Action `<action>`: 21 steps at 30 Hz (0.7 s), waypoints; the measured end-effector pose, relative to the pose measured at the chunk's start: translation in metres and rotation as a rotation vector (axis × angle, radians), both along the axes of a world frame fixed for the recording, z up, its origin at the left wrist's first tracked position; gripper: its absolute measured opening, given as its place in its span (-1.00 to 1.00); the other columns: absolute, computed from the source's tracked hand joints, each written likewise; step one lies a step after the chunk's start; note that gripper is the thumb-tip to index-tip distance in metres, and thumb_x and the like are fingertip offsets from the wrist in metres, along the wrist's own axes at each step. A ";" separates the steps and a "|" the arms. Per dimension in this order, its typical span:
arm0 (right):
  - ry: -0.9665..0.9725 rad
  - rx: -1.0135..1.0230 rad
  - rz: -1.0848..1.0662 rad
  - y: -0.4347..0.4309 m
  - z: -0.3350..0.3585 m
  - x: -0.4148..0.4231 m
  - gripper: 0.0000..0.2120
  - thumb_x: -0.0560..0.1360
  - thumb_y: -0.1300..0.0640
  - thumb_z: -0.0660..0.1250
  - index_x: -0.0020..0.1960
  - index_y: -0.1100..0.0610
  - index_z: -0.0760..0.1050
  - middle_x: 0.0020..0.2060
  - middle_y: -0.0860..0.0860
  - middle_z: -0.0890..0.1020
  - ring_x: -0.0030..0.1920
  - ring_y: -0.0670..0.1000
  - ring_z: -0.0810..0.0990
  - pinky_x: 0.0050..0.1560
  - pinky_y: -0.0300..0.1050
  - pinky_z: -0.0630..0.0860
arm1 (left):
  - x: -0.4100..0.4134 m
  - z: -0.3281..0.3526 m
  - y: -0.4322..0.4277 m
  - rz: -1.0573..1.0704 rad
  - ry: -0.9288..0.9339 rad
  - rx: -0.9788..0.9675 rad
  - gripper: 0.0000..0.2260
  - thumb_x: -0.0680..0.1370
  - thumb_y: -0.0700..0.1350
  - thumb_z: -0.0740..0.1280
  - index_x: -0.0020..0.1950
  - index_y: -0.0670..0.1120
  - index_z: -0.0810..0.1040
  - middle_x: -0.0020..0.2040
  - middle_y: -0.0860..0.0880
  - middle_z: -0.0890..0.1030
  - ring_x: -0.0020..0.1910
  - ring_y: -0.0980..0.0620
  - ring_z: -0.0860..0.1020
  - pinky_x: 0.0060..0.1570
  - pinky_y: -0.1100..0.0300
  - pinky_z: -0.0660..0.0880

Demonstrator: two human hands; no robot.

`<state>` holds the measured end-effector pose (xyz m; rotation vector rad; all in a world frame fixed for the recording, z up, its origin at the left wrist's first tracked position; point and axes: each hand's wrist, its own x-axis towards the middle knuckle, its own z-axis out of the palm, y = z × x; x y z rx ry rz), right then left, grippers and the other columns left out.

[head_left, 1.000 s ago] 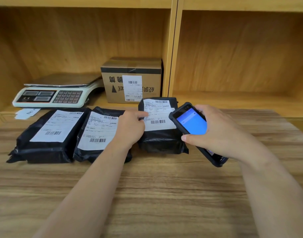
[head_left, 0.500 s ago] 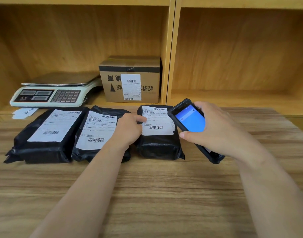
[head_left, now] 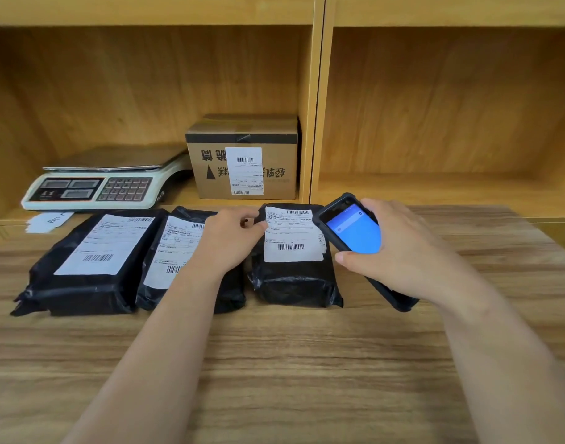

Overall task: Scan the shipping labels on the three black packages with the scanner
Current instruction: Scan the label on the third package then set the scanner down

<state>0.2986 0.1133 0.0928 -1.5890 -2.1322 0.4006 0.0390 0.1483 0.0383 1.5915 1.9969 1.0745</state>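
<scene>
Head view: 3 black packages lie in a row across the wooden counter (head_left: pixel 274 363), each wrapped in glossy, wrinkled black plastic and each carrying 1 white shipping label with barcodes and fine print too small to read. The left package (head_left: pixel 82 283) sits at 9 o'clock and touches the middle package (head_left: pixel 191 283); the right package (head_left: pixel 294 277) lies near centre, just apart from the middle one.

The left hand (head_left: pixel 229 241) rests over the middle package, its fingertips narrow and pinching the left edge of the label (head_left: pixel 290 235) on the right package. The right hand (head_left: pixel 399 251), at 3 o'clock, is wrapped around 1 black handheld scanner (head_left: pixel 354 232), whose blue-lit screen faces up; its top end sits just beside the label's right edge.

On the shelf (head_left: pixel 435 193) behind, 1 cardboard box (head_left: pixel 274 161) at 12 o'clock bears upside-down Chinese characters and its own barcode label. 1 white weighing scale (head_left: pixel 98 184) with a keypad stands at 10 o'clock, and a slip of paper (head_left: pixel 47 221) lies below it.
</scene>
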 end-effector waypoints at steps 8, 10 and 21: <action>-0.009 0.007 -0.025 0.000 0.001 -0.002 -0.36 0.37 -0.20 0.47 0.38 -0.07 0.36 0.12 -0.07 0.36 0.04 -0.04 0.36 -0.10 -0.09 0.30 | 0.029 0.015 -0.009 -0.116 0.229 0.112 -0.63 0.60 0.08 0.37 0.40 0.05 0.58 0.40 0.03 0.57 0.41 0.02 0.46 0.28 0.20 0.31; 0.004 0.015 -0.021 0.000 0.001 -0.002 -0.39 0.37 -0.19 0.47 0.35 -0.10 0.37 0.10 -0.08 0.37 0.03 -0.04 0.37 -0.14 -0.12 0.31 | 0.036 0.018 -0.012 -0.144 0.265 0.147 -0.64 0.60 0.06 0.36 0.40 0.04 0.57 0.42 0.04 0.56 0.42 0.02 0.44 0.34 0.17 0.30; 0.044 0.057 -0.048 -0.014 -0.003 0.010 -0.63 0.37 -0.24 0.41 0.06 -0.12 0.38 0.02 -0.13 0.39 -0.08 -0.24 0.42 -0.25 -0.27 0.27 | 0.053 0.013 -0.015 -0.323 0.305 0.150 -0.67 0.63 -0.12 0.30 0.39 0.04 0.56 0.24 0.08 0.67 0.15 0.12 0.59 0.20 0.19 0.44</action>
